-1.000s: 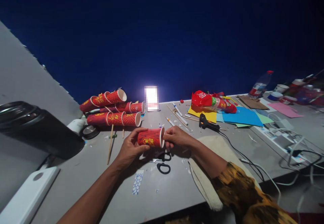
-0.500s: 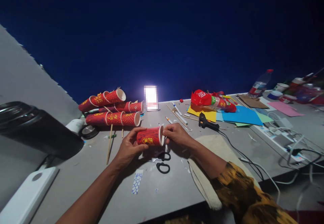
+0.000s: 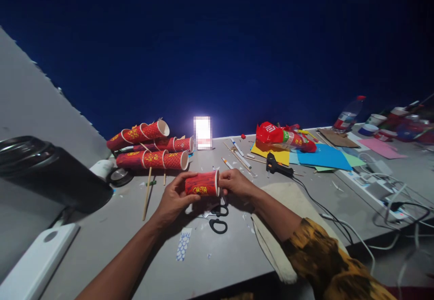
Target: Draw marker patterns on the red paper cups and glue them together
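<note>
A red paper cup [image 3: 202, 184] with yellow lettering lies sideways in the air above the table, its white rim facing right. My left hand [image 3: 176, 195] is wrapped round the base end of the cup. At the rim, my right hand [image 3: 235, 183] is closed, its fingertips at the cup's mouth; whether they pinch the rim or something small inside is hidden. Below the cup, scissors [image 3: 219, 218] with black handles lie on the table. A strip of blue-patterned paper [image 3: 183, 245] rests nearer to me.
Stacked red cups [image 3: 152, 160] lie at the back left, beside a dark flask [image 3: 54, 178]. A glue gun [image 3: 278, 165], coloured paper [image 3: 325, 156] and a red package [image 3: 285, 136] lie to the right. A power strip [image 3: 369, 189] with cables and a beige cloth [image 3: 288, 205] are also there.
The cup has turned slightly and shifted a little to the right in my left hand. My right hand's fingers have moved closer into the cup's mouth.
</note>
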Available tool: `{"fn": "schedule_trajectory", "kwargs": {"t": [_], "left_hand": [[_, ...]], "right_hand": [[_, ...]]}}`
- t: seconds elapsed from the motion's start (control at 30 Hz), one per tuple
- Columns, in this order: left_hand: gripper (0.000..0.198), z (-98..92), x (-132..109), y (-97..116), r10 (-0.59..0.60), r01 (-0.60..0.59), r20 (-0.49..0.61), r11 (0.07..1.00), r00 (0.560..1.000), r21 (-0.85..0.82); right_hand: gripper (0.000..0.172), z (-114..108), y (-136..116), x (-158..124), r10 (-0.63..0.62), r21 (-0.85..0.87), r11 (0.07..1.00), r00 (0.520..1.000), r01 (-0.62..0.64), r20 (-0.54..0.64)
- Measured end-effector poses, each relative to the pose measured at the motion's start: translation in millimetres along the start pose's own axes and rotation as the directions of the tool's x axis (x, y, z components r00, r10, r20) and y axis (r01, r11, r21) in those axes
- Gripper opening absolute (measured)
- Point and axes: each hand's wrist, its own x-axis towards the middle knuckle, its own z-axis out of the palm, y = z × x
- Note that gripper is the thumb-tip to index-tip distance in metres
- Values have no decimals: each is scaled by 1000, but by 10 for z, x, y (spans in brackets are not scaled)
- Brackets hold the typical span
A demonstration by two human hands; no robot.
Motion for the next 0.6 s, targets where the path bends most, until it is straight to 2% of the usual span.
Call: {"fn": "schedule_trajectory", "kwargs": {"t": [0.23,0.43,0.6], "left_hand": [[66,31,-32,27,47,-46,-28,999,999,21],[71,-1,12,17,65,-63,-73,998,995,29],[72,15,-19,79,23,-22,-51,999,998,24]], "right_hand": [[25,-34,22,3,93,-52,994,995,-92,27],[33,-24,-3,2,108,-66,992,994,-107,22],[26,-16,51,39,106,-14,994,972,-106,208]]}}
